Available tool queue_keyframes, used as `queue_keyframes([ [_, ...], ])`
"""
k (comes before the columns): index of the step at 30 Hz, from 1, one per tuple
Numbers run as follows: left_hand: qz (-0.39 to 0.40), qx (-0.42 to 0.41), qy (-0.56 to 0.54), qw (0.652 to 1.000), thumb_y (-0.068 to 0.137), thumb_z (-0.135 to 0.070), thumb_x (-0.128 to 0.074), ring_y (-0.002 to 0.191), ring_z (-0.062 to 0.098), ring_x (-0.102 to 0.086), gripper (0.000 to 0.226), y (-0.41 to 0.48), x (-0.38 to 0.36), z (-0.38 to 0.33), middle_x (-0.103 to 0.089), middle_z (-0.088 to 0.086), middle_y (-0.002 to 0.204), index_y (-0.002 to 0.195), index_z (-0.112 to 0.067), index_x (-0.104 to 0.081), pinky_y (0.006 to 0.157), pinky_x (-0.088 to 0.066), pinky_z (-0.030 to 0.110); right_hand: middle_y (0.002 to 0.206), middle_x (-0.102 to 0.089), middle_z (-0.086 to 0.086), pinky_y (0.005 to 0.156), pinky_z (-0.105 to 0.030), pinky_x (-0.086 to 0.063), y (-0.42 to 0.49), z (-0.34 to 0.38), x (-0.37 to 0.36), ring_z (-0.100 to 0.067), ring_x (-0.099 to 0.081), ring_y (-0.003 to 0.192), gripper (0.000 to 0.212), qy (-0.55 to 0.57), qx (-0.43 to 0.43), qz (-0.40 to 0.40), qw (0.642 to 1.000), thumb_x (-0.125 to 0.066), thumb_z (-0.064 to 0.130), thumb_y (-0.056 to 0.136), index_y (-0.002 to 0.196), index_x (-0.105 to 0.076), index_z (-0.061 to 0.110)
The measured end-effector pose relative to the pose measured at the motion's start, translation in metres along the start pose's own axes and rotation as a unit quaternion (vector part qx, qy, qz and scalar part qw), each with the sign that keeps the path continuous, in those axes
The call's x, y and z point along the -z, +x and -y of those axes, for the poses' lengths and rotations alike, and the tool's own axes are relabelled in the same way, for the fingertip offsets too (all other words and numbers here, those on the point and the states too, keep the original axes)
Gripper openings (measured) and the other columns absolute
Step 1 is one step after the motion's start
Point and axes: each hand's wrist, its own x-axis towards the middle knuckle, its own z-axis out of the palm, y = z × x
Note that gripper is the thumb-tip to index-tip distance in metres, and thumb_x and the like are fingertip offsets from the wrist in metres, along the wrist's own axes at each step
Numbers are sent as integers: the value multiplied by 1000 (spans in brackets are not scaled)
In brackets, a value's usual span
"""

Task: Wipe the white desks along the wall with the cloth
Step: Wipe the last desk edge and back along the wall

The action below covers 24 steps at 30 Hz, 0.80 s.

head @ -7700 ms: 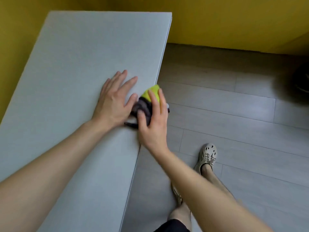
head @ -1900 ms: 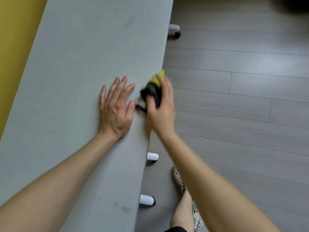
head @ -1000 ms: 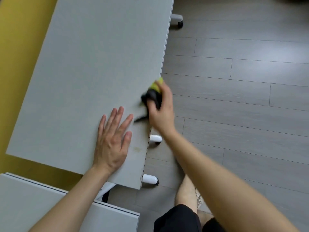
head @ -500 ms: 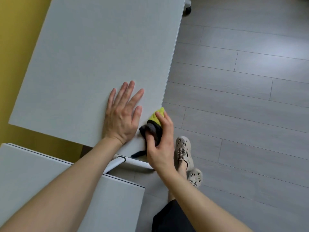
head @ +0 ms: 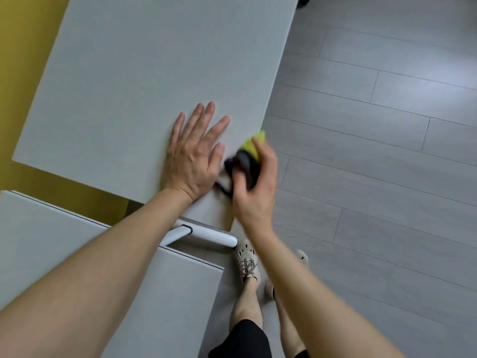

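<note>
Cloth [head: 248,161] – soft, light, bunches easily; right hand [head: 254,192] clamps it bunched at desk [head: 144,73] front edge. Left hand [head: 195,155] flat, fingers spread, just beside cloth.

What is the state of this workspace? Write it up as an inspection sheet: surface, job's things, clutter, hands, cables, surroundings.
Surface: two white desks; the far desk is the one being wiped, and the near desk sits at lower left with a gap between them.
Job's things: cloth, yellow-green and dark, at the far desk's right edge near its near corner.
Clutter: nothing seen.
Hands: left hand lies flat on the far desk with fingers spread; right hand grips the cloth and is motion-blurred.
Cables: nothing seen.
Surroundings: yellow wall at left, grey plank floor at right, white desk leg in the gap, the person's shoe beside it.
</note>
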Motion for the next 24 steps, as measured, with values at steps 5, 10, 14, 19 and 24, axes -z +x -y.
queue_keyframes([
  [5, 4, 0, -4, 1000, 111, -30, -46, 165, 24, -27, 53, 0, 0, -1, -33, 5, 177, 163, -27, -49, 134, -18, 57, 158, -52, 0, 126, -33, -38, -99, -6, 38, -14, -45, 155, 76, -20, -49, 122, 991, -66, -18, 83, 150, -60, 17],
  [10, 2, -4, -5, 1000, 112, -27, -47, 165, 25, -27, 52, 0, -2, 1, -33, 5, 177, 163, -26, -48, 133, -18, 58, 147, -58, 29, 101, -28, -50, -79, -21, 104, -6, -62, 127, 77, -177, -103, 236, 950, -68, 6, 89, 154, -46, 40],
  [14, -6, -5, -16, 1000, 113, -26, -45, 165, 27, -28, 50, 1, -7, 1, -34, 8, 176, 163, -26, -50, 133, -19, 59, 132, -55, 14, 84, -17, -44, -49, -3, 144, -4, -57, 112, 57, -243, -106, 189, 946, -79, 17, 87, 136, -56, 32],
  [19, -6, 38, -45, 998, 115, -21, -45, 161, 37, -33, 45, -3, -10, -4, -40, 16, 171, 158, -23, -57, 133, -23, 57, 120, -65, 14, 96, -30, -55, -7, 54, 155, -8, -65, 110, 43, -249, -92, 192, 945, -79, 36, 88, 129, -66, 38],
  [24, 28, 224, -231, 946, 106, -6, -56, 138, 28, -63, 31, -18, 30, -48, -72, 10, 141, 122, -15, -80, 120, -46, 40, 118, -65, 12, 95, -34, -50, 24, 125, 134, -13, -62, 109, 31, -286, -37, 256, 923, -76, 38, 98, 128, -71, 32],
])
